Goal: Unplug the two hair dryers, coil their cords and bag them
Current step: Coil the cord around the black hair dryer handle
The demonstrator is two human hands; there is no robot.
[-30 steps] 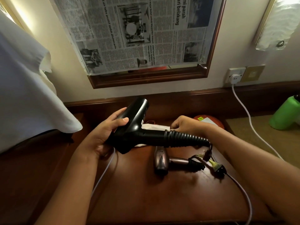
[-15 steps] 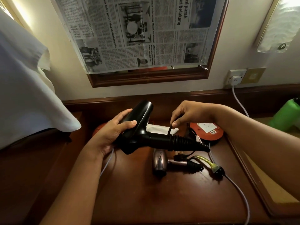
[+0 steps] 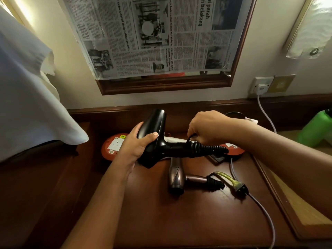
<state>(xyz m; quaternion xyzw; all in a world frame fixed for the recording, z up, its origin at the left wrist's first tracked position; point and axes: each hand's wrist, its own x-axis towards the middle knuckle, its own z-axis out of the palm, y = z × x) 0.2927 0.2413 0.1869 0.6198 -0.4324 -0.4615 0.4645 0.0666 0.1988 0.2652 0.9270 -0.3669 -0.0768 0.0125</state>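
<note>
Black hair dryer (image 3: pixel 158 139), frame centre, gripped by left hand (image 3: pixel 136 146); right hand (image 3: pixel 208 130) fingers pinch its cord (image 3: pixel 190 139) mid-coiling; another wrap likely follows.

Glossy black plastic hair dryer (image 3: pixel 158 139): held above dark wooden table (image 3: pixel 179 221). Small bronze hair dryer (image 3: pixel 177 178): on table, in front. Round red extension reel (image 3: pixel 112 147): behind, left.

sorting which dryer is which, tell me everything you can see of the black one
The black dryer looks like glossy plastic: a barrel tilted up toward the wall and a handle pointing right, ending in a ribbed black cord sleeve. It is held above the table. The left hand grips the barrel; the right hand pinches its cord by the sleeve.
</note>
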